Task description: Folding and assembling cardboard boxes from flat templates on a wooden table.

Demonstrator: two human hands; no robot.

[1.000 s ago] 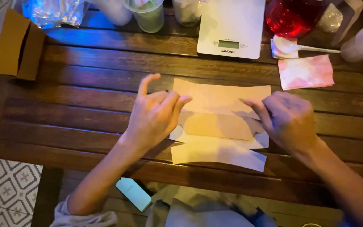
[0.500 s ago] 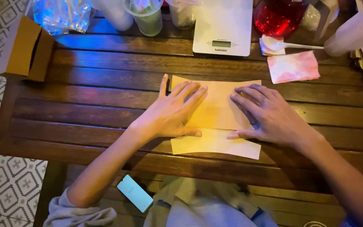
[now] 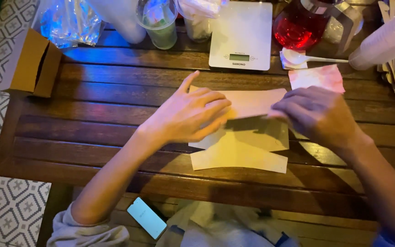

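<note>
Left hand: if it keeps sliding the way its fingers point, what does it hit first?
Most likely the right hand. The left hand points right across the folded cardboard sheet, with only a small gap between the two sets of fingertips.

Bare forearms, a pale grey sleeve [image 3: 88,231] pushed up the left arm, blue at the right

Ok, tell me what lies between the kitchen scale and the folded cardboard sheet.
In the head view, only bare dark wooden slats of the table lie between the white kitchen scale and the cardboard sheet; nothing rests there.
</note>
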